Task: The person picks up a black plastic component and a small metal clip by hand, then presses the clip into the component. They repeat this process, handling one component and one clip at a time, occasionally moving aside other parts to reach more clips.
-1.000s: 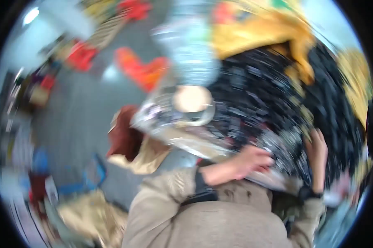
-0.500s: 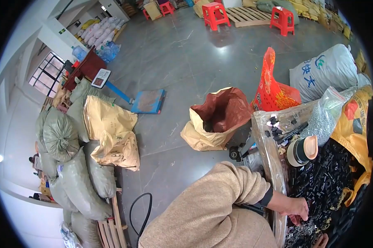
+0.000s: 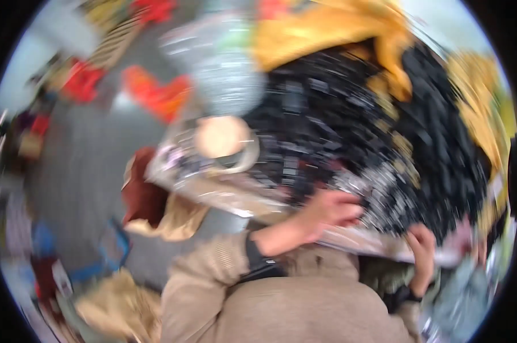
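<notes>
Although blur hides their long axes and directions, silvery parts point(image 3: 384, 197) lie heaped between left hand point(image 3: 330, 212) and right hand point(image 3: 422, 244), beside black parts point(image 3: 310, 108); both hands' fingers curl, their grip indeterminable.

The cup point(image 3: 223, 138), seemingly on the table point(image 3: 230, 194), stands left of the piled parts point(image 3: 327, 126).

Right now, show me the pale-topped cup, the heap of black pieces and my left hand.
Pale-topped cup point(image 3: 220, 137): head view, on its round top.
Heap of black pieces point(image 3: 327, 126): head view, around its middle, blurred.
Left hand point(image 3: 328, 212): head view, on the back of it.
</notes>
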A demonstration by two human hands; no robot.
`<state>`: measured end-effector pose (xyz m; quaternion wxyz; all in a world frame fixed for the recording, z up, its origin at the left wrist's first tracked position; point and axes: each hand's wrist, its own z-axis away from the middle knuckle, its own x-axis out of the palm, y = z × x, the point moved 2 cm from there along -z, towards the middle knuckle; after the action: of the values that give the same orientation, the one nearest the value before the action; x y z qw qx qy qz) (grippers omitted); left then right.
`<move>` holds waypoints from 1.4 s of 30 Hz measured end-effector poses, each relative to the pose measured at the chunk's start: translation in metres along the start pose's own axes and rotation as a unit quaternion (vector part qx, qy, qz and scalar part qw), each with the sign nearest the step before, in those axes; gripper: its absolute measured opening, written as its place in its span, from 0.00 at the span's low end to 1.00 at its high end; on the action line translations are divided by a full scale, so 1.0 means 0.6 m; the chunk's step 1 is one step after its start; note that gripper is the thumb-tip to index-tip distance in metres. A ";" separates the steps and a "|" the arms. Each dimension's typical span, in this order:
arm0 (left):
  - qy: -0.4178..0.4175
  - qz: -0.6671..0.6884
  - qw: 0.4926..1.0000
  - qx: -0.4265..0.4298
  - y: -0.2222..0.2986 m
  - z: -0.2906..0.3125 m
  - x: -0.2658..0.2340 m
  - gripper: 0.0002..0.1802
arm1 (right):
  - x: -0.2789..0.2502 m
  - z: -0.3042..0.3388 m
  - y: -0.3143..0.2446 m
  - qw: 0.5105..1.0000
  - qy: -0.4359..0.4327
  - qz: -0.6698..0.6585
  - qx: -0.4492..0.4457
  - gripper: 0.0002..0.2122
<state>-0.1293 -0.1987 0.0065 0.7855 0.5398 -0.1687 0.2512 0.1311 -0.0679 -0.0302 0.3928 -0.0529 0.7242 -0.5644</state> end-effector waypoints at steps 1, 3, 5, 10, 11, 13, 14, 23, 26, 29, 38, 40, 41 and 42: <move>0.043 -0.021 0.999 0.005 0.003 -0.002 -0.007 0.17 | 0.013 -0.039 0.013 0.999 -0.039 -0.020 -0.024 0.02; 0.067 -0.015 0.997 0.020 0.011 -0.010 0.000 0.19 | 0.018 -0.095 0.030 0.996 -0.060 0.037 -0.056 0.04; 0.070 0.002 0.997 0.039 -0.004 -0.034 0.020 0.18 | -0.014 -0.125 0.051 0.994 -0.025 0.052 -0.095 0.04; -0.005 0.048 0.999 -0.008 -0.080 -0.164 0.119 0.16 | -0.174 -0.055 0.133 0.987 0.085 0.134 -0.015 0.05; -0.030 0.048 0.998 -0.031 -0.093 -0.194 0.143 0.16 | -0.203 -0.031 0.143 0.984 0.103 0.146 0.012 0.05; -0.072 0.049 0.994 -0.072 -0.116 -0.244 0.182 0.15 | -0.248 0.010 0.147 0.979 0.103 0.168 0.048 0.07; -0.089 0.049 0.991 -0.088 -0.124 -0.263 0.198 0.15 | -0.263 0.027 0.149 0.977 0.100 0.176 0.063 0.07; -0.132 0.052 0.982 -0.127 -0.140 -0.292 0.229 0.15 | -0.272 0.066 0.145 0.966 0.132 0.213 0.063 0.07; -0.140 0.053 0.980 -0.132 -0.134 -0.282 0.217 0.16 | -0.247 0.056 0.142 0.973 0.180 0.043 0.137 0.06; -0.146 0.059 0.979 -0.131 -0.129 -0.274 0.204 0.15 | -0.210 0.046 0.148 0.962 0.196 -0.141 0.123 0.05; -0.188 0.123 0.965 -0.134 -0.113 -0.255 0.181 0.15 | -0.080 -0.029 0.052 0.950 0.064 -0.306 0.024 0.05; -0.182 0.134 0.966 -0.128 -0.109 -0.251 0.169 0.15 | -0.071 -0.036 0.044 0.949 0.047 -0.310 0.023 0.04; -0.180 0.145 0.965 -0.125 -0.107 -0.249 0.163 0.15 | -0.067 -0.040 0.042 0.949 0.035 -0.311 0.024 0.04; -0.179 0.156 0.964 -0.122 -0.106 -0.248 0.157 0.15 | -0.063 -0.043 0.039 0.949 0.024 -0.313 0.024 0.03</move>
<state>-0.0165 -0.0581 -0.0448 0.7538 0.4425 -0.4180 0.2476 0.1493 -0.0199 -0.0300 0.1803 -0.2537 0.6665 -0.6774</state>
